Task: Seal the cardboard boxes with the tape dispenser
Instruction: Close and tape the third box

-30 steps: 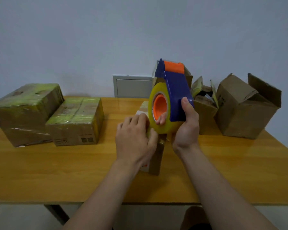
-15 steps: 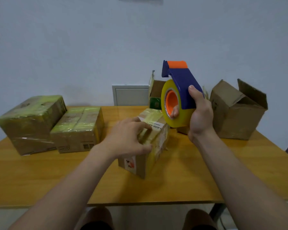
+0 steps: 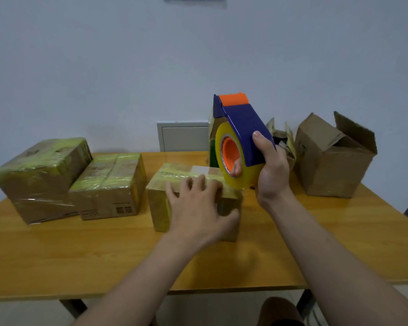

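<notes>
A small cardboard box (image 3: pixel 172 180) wrapped in yellowish tape lies at the middle of the wooden table (image 3: pixel 57 255). My left hand (image 3: pixel 198 208) rests on its top near edge, fingers spread over the top and thumb against the near right side. My right hand (image 3: pixel 269 175) grips a blue tape dispenser (image 3: pixel 243 128) with an orange core and a yellow tape roll, held upright just above the box's right far corner. One fingertip shows through the roll's core.
Two taped boxes, a large one (image 3: pixel 40 177) and a flatter one (image 3: pixel 108 184), sit at the left. Open cardboard boxes (image 3: pixel 332 158) stand at the back right, one partly hidden behind the dispenser. A white wall panel (image 3: pixel 183 137) is behind the table.
The small box has been turned and now lies square to me. My left hand shifted onto its near top edge. The dispenser stayed raised in my right hand.
</notes>
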The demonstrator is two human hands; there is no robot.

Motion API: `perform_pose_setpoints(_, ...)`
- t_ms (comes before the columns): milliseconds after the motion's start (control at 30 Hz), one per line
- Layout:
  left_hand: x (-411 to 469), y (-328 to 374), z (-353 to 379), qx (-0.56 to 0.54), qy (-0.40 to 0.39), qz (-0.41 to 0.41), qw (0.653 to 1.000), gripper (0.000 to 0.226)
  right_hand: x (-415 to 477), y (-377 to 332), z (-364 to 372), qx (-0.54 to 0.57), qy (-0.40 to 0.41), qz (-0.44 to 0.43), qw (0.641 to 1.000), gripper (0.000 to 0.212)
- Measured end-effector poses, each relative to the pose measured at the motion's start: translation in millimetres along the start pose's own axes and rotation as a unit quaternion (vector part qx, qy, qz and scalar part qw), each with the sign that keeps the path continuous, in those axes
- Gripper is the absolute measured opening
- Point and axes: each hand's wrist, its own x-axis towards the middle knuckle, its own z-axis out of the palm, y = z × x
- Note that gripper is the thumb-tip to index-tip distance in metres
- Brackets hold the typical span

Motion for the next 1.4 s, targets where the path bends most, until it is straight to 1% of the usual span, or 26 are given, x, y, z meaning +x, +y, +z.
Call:
perform_pose_setpoints(33,1.1,7.9,7.3,0.033,-0.001,-0.008,0.999,0.085,0.2,2.6,-0.4,0.003,0.000,0.000,1.000,0.026)
perform_pose_setpoints(100,7.3,14.7,14.0,0.040,0.025,-0.031,0.998,0.098,0.6,7.9,-1.2,0.015,0.007,0.005,1.000,0.026)
perform_pose_setpoints(133,11.3,15.1,14.7,0.029,0.042,-0.039,0.998,0.098,-0.3,9.0,0.0,0.020,0.013,0.011,1.000,0.027)
perform_pose_setpoints(167,15.3,14.4,15.1,0.015,0.055,-0.041,0.998,0.094,-0.4,11.4,0.3,0.019,0.020,0.015,1.000,0.033)
perform_pose_setpoints(267,20.1,9.6,14.9,-0.029,0.063,-0.008,0.998,0.076,-0.8,17.5,-1.1,0.021,0.026,0.026,0.999,0.066)
perform_pose_setpoints(300,19.0,6.1,13.7,-0.056,0.070,0.014,0.996,0.068,0.0,17.0,-3.4,0.025,0.010,0.017,0.999,0.069)
perform_pose_setpoints(367,14.7,-6.5,8.4,-0.119,0.080,0.063,0.988,0.053,4.3,13.1,-10.9,0.037,-0.043,0.011,0.998,0.066)
perform_pose_setpoints(400,12.9,-15.8,4.8,-0.148,0.068,0.085,0.983,0.049,6.9,9.2,-15.2,0.044,-0.070,0.019,0.996,0.064)
perform_pose_setpoints(467,11.9,-38.9,-3.5,-0.208,0.014,0.116,0.971,0.046,12.7,2.1,-24.3,0.069,-0.120,0.046,0.989,0.053)
perform_pose_setpoints(500,12.0,-51.1,-8.7,-0.245,-0.020,0.121,0.962,0.046,15.4,-1.5,-29.4,0.086,-0.142,0.066,0.984,0.051)
perform_pose_setpoints(600,13.4,-82.8,-27.5,-0.364,-0.144,0.121,0.912,0.049,23.1,-13.0,-41.7,0.106,-0.234,0.118,0.959,0.058)
perform_pose_setpoints(667,15.3,-95.2,-40.0,-0.375,-0.200,0.129,0.896,0.048,27.9,-20.5,-44.6,0.085,-0.296,0.139,0.941,0.057)
perform_pose_setpoints(733,18.8,-100.4,-50.6,-0.372,-0.225,0.127,0.892,0.046,32.8,-26.2,-44.2,0.072,-0.347,0.166,0.920,0.059)
perform_pose_setpoints(833,20.2,-102.0,-59.1,-0.365,-0.252,0.143,0.885,0.044,38.5,-29.0,-41.1,0.047,-0.414,0.207,0.885,0.064)
perform_pose_setpoints(933,17.7,-105.1,-64.3,-0.389,-0.260,0.157,0.870,0.057,43.7,-28.3,-35.6,0.002,-0.464,0.229,0.856,0.060)
perform_pose_setpoints(967,17.5,-105.2,-66.6,-0.415,-0.239,0.150,0.865,0.056,45.0,-28.3,-33.2,-0.016,-0.475,0.227,0.850,0.054)
perform_pose_setpoints(1000,17.4,-103.3,-69.7,-0.452,-0.203,0.130,0.859,0.046,45.8,-28.5,-30.7,-0.032,-0.485,0.222,0.845,0.048)
perform_pose_setpoints(1033,17.8,-100.7,-71.6,-0.493,-0.153,0.089,0.852,0.030,46.3,-29.0,-28.7,-0.042,-0.490,0.219,0.843,0.045)
perform_pose_setpoints(1067,18.8,-97.9,-74.1,-0.539,-0.115,0.034,0.834,0.021,47.0,-29.7,-27.3,-0.046,-0.493,0.217,0.841,0.043)
perform_pose_setpoints(1100,20.2,-95.0,-76.4,-0.582,-0.090,-0.017,0.808,0.028,48.5,-30.4,-26.4,-0.046,-0.495,0.217,0.840,0.043)
perform_pose_setpoints(1133,21.1,-91.5,-79.0,-0.614,-0.083,-0.061,0.782,0.039,50.5,-31.0,-25.6,-0.047,-0.494,0.218,0.840,0.043)
perform_pose_setpoints(1167,22.5,-89.2,-80.5,-0.634,-0.088,-0.085,0.763,0.045,52.4,-31.5,-24.5,-0.051,-0.492,0.219,0.841,0.043)
perform_pose_setpoints(1233,23.7,-87.4,-82.1,-0.667,-0.114,-0.100,0.730,0.046,55.2,-33.1,-21.0,-0.070,-0.488,0.217,0.842,0.046)
perform_pose_setpoints(1267,24.2,-85.5,-82.9,-0.688,-0.129,-0.106,0.706,0.043,55.6,-33.7,-19.6,-0.079,-0.487,0.214,0.843,0.047)
perform_pose_setpoints(1300,23.4,-83.6,-83.9,-0.711,-0.143,-0.110,0.680,0.042,55.2,-34.3,-18.7,-0.085,-0.485,0.210,0.845,0.047)
perform_pose_setpoints(1400,20.1,-78.1,-84.7,-0.780,-0.176,-0.123,0.588,0.058,53.6,-33.9,-20.0,-0.096,-0.456,0.207,0.860,0.049)
